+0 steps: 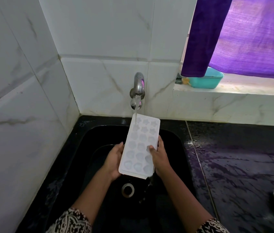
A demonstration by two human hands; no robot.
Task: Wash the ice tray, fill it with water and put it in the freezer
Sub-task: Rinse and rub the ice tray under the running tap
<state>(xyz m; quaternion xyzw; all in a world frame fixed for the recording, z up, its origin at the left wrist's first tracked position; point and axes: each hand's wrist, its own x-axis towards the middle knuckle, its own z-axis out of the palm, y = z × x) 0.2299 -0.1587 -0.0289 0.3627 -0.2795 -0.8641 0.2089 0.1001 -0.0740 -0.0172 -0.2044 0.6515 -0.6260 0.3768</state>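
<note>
Wet white plastic ice tray (140, 145) (star-moulded)

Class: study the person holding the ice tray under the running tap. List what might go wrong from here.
1. The ice tray is tilted, and water from the tap runs off its near corner, so moulds may not fill.
2. The left hand and right hand grip only its wet edges; it might slip into the sink.

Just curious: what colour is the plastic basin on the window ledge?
Teal rectangular plastic basin, best in the head view.
</note>
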